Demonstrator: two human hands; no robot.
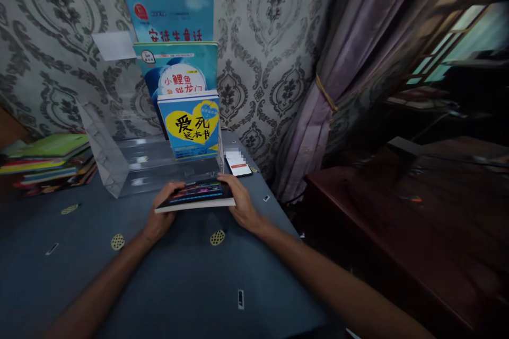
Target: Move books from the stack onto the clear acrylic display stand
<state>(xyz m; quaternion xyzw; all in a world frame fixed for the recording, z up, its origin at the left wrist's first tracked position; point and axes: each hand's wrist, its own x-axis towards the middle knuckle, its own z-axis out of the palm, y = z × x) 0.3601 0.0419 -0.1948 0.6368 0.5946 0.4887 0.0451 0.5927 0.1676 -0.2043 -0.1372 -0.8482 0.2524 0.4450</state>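
A dark-covered book [196, 194] is held nearly flat above the blue tabletop, its white page edge facing me. My left hand [162, 213] grips its left end, and my right hand [239, 202] grips the right end. Just beyond it stands a clear stepped rack [139, 185]. Upright on the rack's right side are a blue book with a yellow heart [193, 130], a teal book with a white circle [178, 66] behind it, and a taller blue book [173, 13] at the back.
A stack of books [53, 156] lies at the left. A lit phone [237, 163] rests right of the rack. The blue table [175, 286] meets a patterned wall, with a tied purple curtain [326, 74] and a dark red table [409, 233] to the right.
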